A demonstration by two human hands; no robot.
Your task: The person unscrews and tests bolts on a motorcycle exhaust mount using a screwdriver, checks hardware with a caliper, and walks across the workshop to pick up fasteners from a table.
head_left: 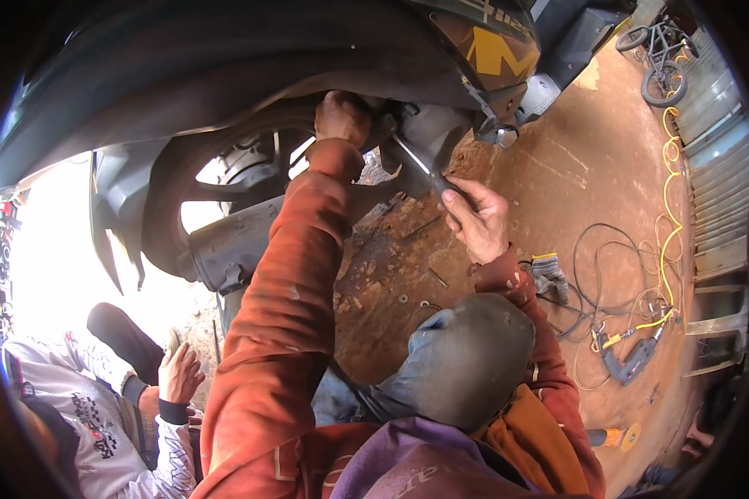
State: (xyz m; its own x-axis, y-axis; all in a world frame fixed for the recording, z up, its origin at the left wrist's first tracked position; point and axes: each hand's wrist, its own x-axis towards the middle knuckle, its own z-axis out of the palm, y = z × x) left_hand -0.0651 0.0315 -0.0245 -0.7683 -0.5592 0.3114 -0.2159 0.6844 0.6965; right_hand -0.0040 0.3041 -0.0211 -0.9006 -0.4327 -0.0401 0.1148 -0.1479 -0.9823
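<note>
The right hand is closed on the dark handle of a long screwdriver with a bright, slender metal shaft, the thumb laid along the handle and the fingers curled round it. The shaft slants away from this hand toward the underside of a dark motorcycle with yellow lettering; whether its tip touches a part cannot be determined. The left hand is raised beneath the bodywork, its back showing and its fingers bent; whether they pinch or hold anything cannot be told, as the fingertips are hidden. Left of and below this hand are a black spoked wheel and a dull grey cylindrical exhaust. Below the right hand, small metal washers lie on the reddish-brown ground. To its lower right is a grey knitted glove with a yellow cuff, near tangled dark cables; farther out lie a grey-and-black power tool and a coiled yellow hose. At lower left, well apart from both hands, another person in a white patterned top sits with one hand raised, its fingers partly bent.
</note>
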